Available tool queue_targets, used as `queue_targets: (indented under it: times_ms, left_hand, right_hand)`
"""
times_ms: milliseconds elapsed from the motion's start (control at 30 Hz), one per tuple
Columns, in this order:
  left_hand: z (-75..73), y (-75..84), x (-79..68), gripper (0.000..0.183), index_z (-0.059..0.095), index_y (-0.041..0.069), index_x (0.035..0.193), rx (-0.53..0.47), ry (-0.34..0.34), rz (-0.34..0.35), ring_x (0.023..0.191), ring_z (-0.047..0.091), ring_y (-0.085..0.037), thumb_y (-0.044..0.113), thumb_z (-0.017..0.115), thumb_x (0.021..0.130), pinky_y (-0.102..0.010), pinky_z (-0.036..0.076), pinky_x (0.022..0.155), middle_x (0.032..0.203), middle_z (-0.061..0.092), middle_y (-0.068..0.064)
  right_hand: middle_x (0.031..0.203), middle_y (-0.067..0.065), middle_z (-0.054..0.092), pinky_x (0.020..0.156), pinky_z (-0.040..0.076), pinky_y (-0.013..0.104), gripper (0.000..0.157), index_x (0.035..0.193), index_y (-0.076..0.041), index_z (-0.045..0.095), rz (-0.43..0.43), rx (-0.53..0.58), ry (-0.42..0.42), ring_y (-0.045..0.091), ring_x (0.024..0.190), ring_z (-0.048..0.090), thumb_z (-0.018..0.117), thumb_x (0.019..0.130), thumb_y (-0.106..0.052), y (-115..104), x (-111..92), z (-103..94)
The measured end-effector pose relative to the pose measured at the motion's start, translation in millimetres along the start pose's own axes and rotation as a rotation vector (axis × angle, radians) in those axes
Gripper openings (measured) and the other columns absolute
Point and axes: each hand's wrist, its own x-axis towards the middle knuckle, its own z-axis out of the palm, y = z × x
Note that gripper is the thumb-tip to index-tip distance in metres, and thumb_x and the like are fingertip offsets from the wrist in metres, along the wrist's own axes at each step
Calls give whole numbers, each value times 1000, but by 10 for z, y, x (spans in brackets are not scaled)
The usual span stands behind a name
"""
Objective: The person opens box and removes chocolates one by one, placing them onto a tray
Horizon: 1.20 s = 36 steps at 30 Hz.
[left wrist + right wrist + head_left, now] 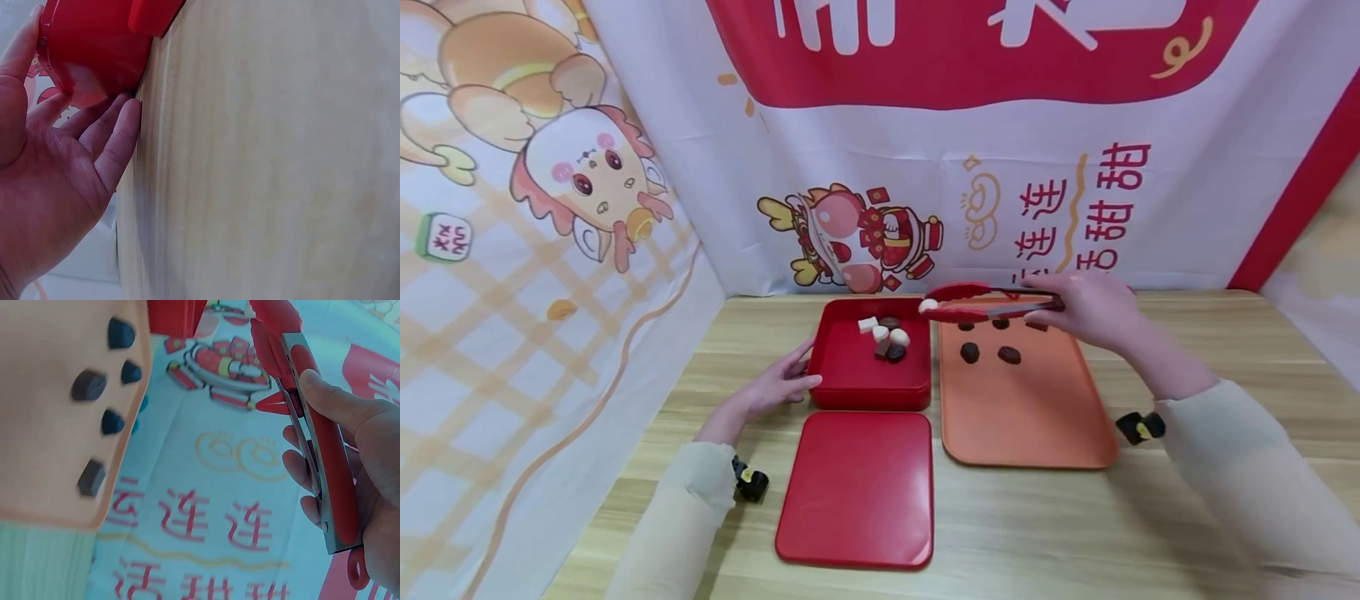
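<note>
My right hand grips red-and-silver tongs from the side, held up over the far edge of an orange tray. Between the tong tips is a white chocolate piece, above the right rim of a square red box. Inside that box lie several white and dark chocolates, among them a round white chocolate. My left hand touches the box's left side, fingers extended along the wall and thumb near its front corner. In the left wrist view the fingers lie against the box's outer wall.
A flat red lid lies on the wooden table in front of the box. Several dark chocolates, one a round dark chocolate, sit at the tray's far end. A printed cloth hangs behind the table.
</note>
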Motion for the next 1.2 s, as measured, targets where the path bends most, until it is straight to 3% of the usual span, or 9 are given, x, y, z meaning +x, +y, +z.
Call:
queue_targets:
  times_ms: [167, 267, 433, 533, 667, 967, 1200]
  left_hand:
    - [-6, 0, -7, 86, 4, 20, 158, 0, -10, 11, 134, 35, -43, 33, 63, 96, -51, 46, 95, 156, 18, -27]
    - [-1, 0, -15, 84, 6, 23, 158, -10, -4, -2, 135, 34, -42, 29, 62, 97, -51, 46, 96, 156, 18, -26]
    - [2, -14, -27, 81, 6, 24, 158, -21, 1, -14, 136, 32, -43, 26, 60, 98, -52, 44, 97, 156, 16, -26]
    - [0, -16, -26, 79, 6, 24, 158, -19, 2, -13, 137, 31, -43, 25, 59, 99, -52, 44, 98, 157, 15, -26]
    - [-4, -8, -17, 79, 7, 25, 158, -11, 5, -13, 137, 31, -42, 26, 59, 99, -52, 43, 98, 157, 15, -25]
    - [-4, 27, -7, 80, 7, 24, 158, -10, 2, -12, 135, 34, -42, 27, 60, 98, -52, 44, 98, 155, 18, -27]
    - [-4, 25, -16, 80, 6, 24, 158, -9, -1, -12, 134, 35, -42, 26, 60, 98, -51, 45, 97, 154, 20, -28]
  right_hand:
    - [107, 15, 70, 65, 52, 45, 53, 128, -11, 65, 2, -12, -18, 29, 84, 65, 80, 82, -30, 190, -218, -42]
    - [98, 13, 71, 63, 51, 44, 54, 129, -10, 64, 30, -17, -46, 27, 78, 64, 80, 82, -30, 260, -337, -59]
    - [105, 17, 70, 63, 53, 44, 57, 131, -9, 62, 64, -32, -90, 32, 86, 65, 80, 81, -29, 323, -523, -69]
    - [97, 15, 71, 61, 53, 43, 55, 129, -8, 63, 65, -33, -99, 28, 78, 66, 81, 80, -28, 375, -635, -64]
    - [76, -2, 65, 55, 48, 35, 50, 123, -10, 66, 63, -23, -87, 13, 62, 55, 82, 79, -28, 485, -768, -45]
    - [76, -2, 64, 54, 45, 33, 49, 120, -7, 67, 112, -17, -78, 14, 62, 53, 81, 79, -30, 735, -954, 0]
    - [63, -8, 51, 49, 35, 31, 44, 115, -10, 69, 125, -34, -95, 13, 58, 46, 80, 80, -35, 870, -1068, 60]
